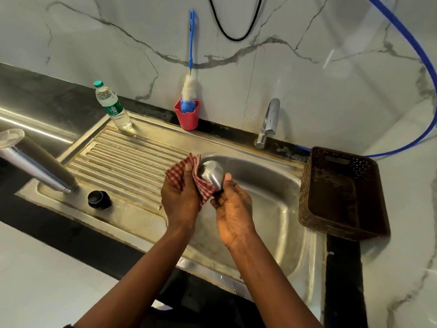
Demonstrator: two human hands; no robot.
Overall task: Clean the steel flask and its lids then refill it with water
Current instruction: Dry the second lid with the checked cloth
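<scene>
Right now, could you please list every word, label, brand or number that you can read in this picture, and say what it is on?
None can be read.
The water bottle has a green label with print on it, but it is too small and blurred to read.
I see no lettering anywhere else.

forearms [142,268]: bare | left hand [181,202]: bare | right hand [234,216]: bare (dark edge [68,325] by left elbow, unclear)

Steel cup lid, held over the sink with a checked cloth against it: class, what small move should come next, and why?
Probably turn the steel cup lid a little in the right hand so the left hand can rub the checked cloth over a fresh part: the cloth covers only its left side, and its domed top shows bare.
</scene>
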